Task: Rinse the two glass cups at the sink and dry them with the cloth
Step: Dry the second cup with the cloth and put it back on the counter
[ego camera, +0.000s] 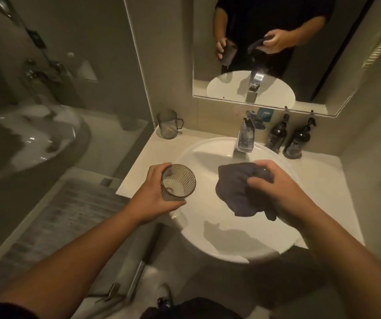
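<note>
My left hand (155, 194) grips a ribbed glass cup (178, 182) upright over the left rim of the white sink (208, 245). My right hand (274, 183) holds a dark blue-grey cloth (235, 187) bunched above the middle of the basin, below the faucet (246, 137). The cloth hangs loose and casts a shadow on the basin floor. A second glass cup with a handle (168, 124) stands on the counter's back left corner, apart from both hands.
Two dark pump bottles (277, 134) (298, 140) stand on the counter right of the faucet. A mirror (300, 54) hangs above the sink. A glass shower partition (136, 65) rises to the left, with a grey mat (69, 215) on the floor.
</note>
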### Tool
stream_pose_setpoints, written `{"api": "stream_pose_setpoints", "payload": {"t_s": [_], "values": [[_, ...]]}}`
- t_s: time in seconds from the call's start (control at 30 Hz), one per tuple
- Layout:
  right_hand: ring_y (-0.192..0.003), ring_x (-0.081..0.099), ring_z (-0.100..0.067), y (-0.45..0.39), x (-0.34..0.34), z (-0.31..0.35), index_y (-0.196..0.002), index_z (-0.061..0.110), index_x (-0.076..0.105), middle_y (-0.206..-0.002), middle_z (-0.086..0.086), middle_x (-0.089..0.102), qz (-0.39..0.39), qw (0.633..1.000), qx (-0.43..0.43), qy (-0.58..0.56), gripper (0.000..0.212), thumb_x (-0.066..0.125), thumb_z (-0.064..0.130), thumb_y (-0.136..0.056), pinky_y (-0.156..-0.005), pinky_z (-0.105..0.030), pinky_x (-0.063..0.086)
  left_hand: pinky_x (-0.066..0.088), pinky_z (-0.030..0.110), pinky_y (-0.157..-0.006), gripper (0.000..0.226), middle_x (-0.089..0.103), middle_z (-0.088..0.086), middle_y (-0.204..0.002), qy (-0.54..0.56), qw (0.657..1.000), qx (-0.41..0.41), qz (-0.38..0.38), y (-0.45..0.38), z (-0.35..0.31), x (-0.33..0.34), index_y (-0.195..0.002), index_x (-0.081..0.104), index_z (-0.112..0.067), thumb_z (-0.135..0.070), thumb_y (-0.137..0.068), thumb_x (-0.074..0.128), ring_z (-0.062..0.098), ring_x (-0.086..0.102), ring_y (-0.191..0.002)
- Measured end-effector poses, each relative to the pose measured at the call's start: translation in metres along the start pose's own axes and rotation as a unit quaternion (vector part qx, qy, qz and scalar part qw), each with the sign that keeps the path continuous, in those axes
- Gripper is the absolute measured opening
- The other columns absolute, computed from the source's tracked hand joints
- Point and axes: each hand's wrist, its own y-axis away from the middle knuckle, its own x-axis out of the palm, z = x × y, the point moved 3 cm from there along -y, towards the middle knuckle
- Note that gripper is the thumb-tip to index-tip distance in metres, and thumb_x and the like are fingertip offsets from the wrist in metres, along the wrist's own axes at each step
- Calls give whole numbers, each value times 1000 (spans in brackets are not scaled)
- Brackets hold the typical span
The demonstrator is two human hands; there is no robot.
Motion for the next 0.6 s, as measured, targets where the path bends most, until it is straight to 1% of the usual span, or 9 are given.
{"api": "stream_pose_setpoints", "payload": {"t_s": [0.07,0.13,0.23,0.3,0.4,0.47,0.5,0.57,0.6], "values": [[-57,62,-6,0,-6,32,-112,16,56,-93,-13,62,41,999,-35,3,25,66,14,-89,-41,-15,43,39,24,-107,102,34,-10,-134,-19,1000,11,12,0,-12,3,-142,32,-24,-57,-56,77,4,44,-123],[-69,67,-11,-5,-7,57,-110,17,60,-95,-11,65,87,993,-62,40,26,71,17,-85,-48,-17,49,41,32,-109,100,38,-8,-139,-32,999,17,24,-2,-24,6,-143,32,-26,-53,-59,80,9,45,-125],[-91,69,-22,-19,-2,78,-110,20,64,-102,-7,67,146,975,-75,147,22,69,20,-88,-69,-30,59,42,42,-108,100,47,-5,-143,-46,998,28,41,-7,-40,8,-144,32,-31,-52,-61,83,16,49,-127],[-94,68,-18,-27,7,86,-111,26,65,-104,-1,68,180,942,-91,269,23,68,29,-88,-77,-33,61,44,43,-108,100,49,-4,-143,-50,997,37,55,-10,-49,7,-145,32,-31,-51,-63,85,17,49,-126],[-93,65,-14,-31,23,94,-114,30,64,-105,6,66,214,877,-97,419,25,65,34,-89,-77,-28,60,44,41,-107,98,48,-6,-143,-59,993,73,69,-16,-62,5,-145,32,-32,-49,-65,86,15,49,-124],[-91,64,-13,-33,34,99,-117,30,63,-108,5,66,223,847,-97,473,29,64,35,-88,-75,-25,58,44,41,-106,94,49,-7,-140,-68,989,95,85,-19,-68,5,-143,34,-34,-50,-66,85,14,49,-122],[-92,63,-14,-36,39,101,-118,29,62,-109,4,65,216,840,-103,488,31,64,36,-88,-75,-26,58,45,41,-104,92,50,-7,-138,-68,988,102,93,-20,-71,4,-142,35,-35,-50,-66,85,14,49,-120],[-95,60,-16,-42,47,107,-120,27,59,-113,2,62,177,843,-123,493,34,65,36,-87,-76,-26,56,48,37,-100,85,52,-8,-133,-46,988,101,103,-22,-77,2,-137,38,-37,-47,-67,85,12,51,-117],[-95,59,-17,-45,51,109,-119,26,56,-113,1,61,145,855,-132,480,35,66,35,-87,-75,-26,56,50,34,-98,82,53,-9,-132,-18,990,95,105,-23,-79,0,-134,37,-39,-43,-68,86,11,53,-116]]}}
